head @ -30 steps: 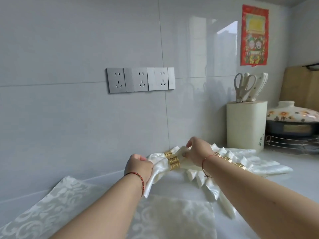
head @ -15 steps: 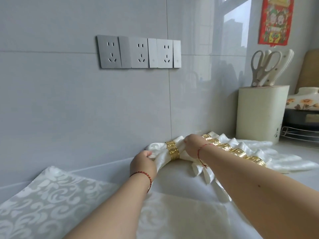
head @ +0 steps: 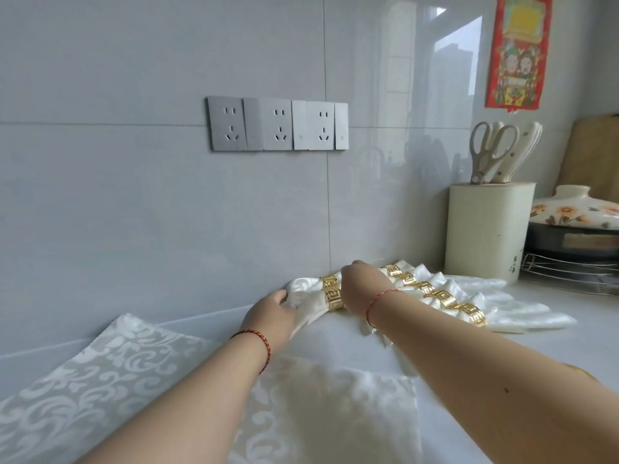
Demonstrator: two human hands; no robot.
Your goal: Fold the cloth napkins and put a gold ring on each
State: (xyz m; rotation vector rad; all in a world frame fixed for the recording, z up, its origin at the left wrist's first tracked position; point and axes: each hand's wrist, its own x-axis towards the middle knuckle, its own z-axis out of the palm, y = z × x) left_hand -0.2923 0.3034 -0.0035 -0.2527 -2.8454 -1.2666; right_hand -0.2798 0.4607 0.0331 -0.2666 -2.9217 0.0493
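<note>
A: What is nearest?

B: A flat damask napkin (head: 110, 390) lies at the counter's (head: 549, 343) front edge, woven with scrolls.

A: And the hands?

B: Farther back, by the wall, the left hand (head: 271, 313) pinches a rolled satin napkin (head: 310, 294); the right hand (head: 360, 289) grips it beside its gold ring (head: 331, 293).

A: How will it handle?

B: Probably soft, light and slippery; hold it near the stiff fretwork ring.

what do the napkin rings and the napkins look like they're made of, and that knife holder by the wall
Napkin rings: shiny gold, probably metal or plated, judging by bright glints and a cut-out key pattern. Napkins: white cloth with a satin-like sheen and soft folds; the fibre cannot be told. Knife holder: matte cream cylinder, smooth and opaque, possibly plastic or ceramic; the look leaves it open.
</note>
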